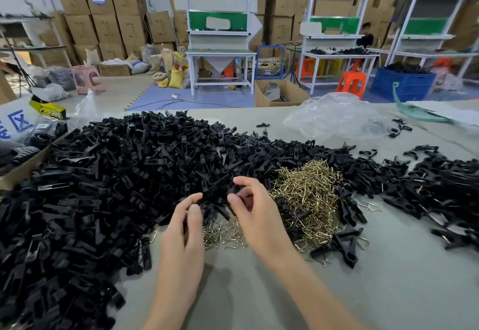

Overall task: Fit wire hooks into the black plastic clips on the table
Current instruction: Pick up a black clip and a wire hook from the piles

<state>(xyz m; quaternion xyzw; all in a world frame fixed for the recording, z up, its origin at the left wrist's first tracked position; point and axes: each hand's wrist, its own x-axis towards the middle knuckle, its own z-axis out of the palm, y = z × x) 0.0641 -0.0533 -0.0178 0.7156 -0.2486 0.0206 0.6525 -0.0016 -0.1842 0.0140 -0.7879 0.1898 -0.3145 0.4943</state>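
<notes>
The black plastic clips (116,163) lie heaped across the desk (259,290), with the brass-coloured wire hooks (308,194) piled just beside them, probably so both are in easy reach. The left hand (185,228) and right hand (255,215) hover at the heap's edge with fingers curled. Whether either grips a clip, I cannot tell. A cardboard box (18,171) at the left holds dark parts.

Factory assembly workshop. Stacked cardboard boxes (103,18) along back wall, 10 to 2 o'clock. White workbenches (220,54) with shelves, 12 to 2. Sacks (173,70) on floor, 11. Blue crate (404,83), 2. Bulk black clips (103,174) heaped on table (388,277).
</notes>
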